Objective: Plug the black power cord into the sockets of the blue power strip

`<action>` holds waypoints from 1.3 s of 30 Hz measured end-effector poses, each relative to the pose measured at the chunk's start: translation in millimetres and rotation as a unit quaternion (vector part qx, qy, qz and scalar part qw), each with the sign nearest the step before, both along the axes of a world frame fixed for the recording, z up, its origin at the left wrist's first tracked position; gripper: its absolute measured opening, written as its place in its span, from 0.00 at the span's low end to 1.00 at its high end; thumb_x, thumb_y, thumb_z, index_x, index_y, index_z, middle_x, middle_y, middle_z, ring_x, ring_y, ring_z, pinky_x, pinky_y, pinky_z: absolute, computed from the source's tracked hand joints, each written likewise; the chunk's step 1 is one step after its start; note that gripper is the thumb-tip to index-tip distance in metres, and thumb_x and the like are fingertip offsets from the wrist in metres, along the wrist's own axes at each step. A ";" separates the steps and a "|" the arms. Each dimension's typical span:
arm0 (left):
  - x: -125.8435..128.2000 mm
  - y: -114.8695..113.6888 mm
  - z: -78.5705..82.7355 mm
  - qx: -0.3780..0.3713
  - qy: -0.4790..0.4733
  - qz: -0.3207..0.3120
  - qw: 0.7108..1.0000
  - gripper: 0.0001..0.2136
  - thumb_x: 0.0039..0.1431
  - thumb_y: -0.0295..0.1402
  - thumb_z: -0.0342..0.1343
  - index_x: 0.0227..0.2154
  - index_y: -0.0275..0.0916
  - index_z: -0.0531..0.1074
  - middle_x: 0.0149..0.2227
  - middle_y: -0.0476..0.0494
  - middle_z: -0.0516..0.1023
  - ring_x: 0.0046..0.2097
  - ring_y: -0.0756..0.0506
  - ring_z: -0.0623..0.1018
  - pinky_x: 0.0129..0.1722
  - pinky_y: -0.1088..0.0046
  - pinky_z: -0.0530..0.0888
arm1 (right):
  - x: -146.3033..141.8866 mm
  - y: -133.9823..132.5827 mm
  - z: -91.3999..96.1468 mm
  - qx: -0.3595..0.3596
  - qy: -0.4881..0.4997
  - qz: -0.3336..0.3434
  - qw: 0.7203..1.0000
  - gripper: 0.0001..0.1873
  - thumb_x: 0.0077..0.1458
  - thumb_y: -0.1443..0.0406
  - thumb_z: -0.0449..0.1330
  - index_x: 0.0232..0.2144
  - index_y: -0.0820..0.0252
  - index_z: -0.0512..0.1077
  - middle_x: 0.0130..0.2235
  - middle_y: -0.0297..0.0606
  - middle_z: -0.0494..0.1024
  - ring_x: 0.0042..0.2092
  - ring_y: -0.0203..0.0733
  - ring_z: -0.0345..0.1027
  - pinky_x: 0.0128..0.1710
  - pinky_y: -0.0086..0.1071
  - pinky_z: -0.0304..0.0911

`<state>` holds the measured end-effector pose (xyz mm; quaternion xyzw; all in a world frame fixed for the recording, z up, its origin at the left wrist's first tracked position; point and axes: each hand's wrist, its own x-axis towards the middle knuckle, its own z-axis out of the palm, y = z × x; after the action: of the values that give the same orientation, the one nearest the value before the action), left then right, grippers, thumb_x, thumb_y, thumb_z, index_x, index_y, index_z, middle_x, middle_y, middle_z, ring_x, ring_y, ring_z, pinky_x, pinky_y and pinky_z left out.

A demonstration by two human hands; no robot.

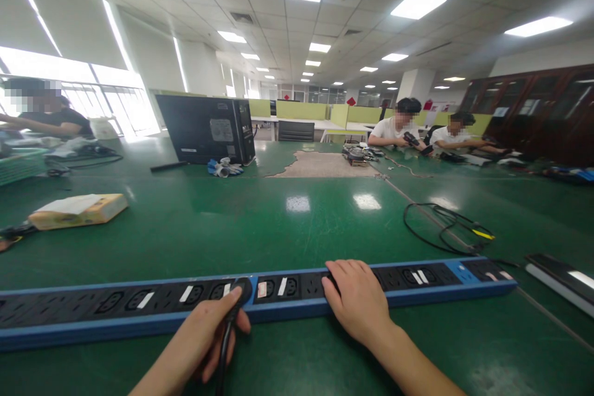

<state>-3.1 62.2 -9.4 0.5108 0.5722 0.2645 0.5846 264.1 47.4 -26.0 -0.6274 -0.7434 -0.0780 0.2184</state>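
A long blue power strip with black sockets lies across the green table in front of me. My left hand pinches a black plug, thumb on top, at a socket left of the strip's middle. I cannot tell how deep the plug sits. Its black cable hangs down past my fingers toward the near edge of the view. Farther right, my right hand grips the strip, its fingers bent over the top and covering some sockets. White stickers mark several outlets.
Beyond the strip, a black coiled cable lies at right, near a dark bar-shaped object. A tissue pack is at left. Behind stand a black computer case and blue-white gloves. Several people sit around the table.
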 end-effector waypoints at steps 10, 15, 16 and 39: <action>-3.0 -2.7 -5.9 -0.041 -0.059 0.015 0.997 0.30 0.45 0.63 0.49 0.24 0.36 0.73 0.13 0.48 0.68 0.11 0.55 0.60 0.11 0.82 0.51 | -0.2 0.1 0.7 -0.013 -0.001 -0.004 1.000 0.19 0.62 0.59 0.46 0.47 0.58 0.71 0.45 0.40 0.76 0.48 0.44 0.65 0.52 0.39 0.53; -4.2 -4.1 -8.9 -0.039 -0.093 0.017 0.995 0.26 0.45 0.59 0.54 0.25 0.36 0.72 0.15 0.48 0.70 0.13 0.54 0.61 0.10 0.82 0.54 | 0.2 0.1 0.7 -0.011 0.003 -0.004 1.000 0.19 0.62 0.59 0.46 0.47 0.57 0.71 0.45 0.40 0.76 0.48 0.44 0.65 0.52 0.39 0.53; -4.0 -4.9 -8.3 -0.034 -0.100 0.015 0.994 0.24 0.46 0.57 0.56 0.25 0.36 0.72 0.15 0.48 0.70 0.13 0.54 0.62 0.10 0.83 0.55 | 0.2 0.2 0.7 -0.010 0.003 -0.005 1.000 0.19 0.62 0.59 0.46 0.47 0.57 0.71 0.45 0.40 0.76 0.48 0.44 0.65 0.52 0.39 0.53; -1.6 -18.8 20.4 0.040 -0.216 0.058 0.974 0.16 0.50 0.48 0.60 0.24 0.38 0.71 0.17 0.49 0.68 0.19 0.54 0.62 0.16 0.83 0.60 | -0.5 -0.9 0.6 -0.008 0.007 -0.006 1.000 0.18 0.62 0.59 0.47 0.47 0.57 0.71 0.44 0.39 0.76 0.48 0.44 0.65 0.52 0.39 0.53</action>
<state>-4.7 43.4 11.0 0.4302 0.4499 0.4245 0.6575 263.6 46.4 -25.3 -0.6342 -0.7385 -0.0685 0.2182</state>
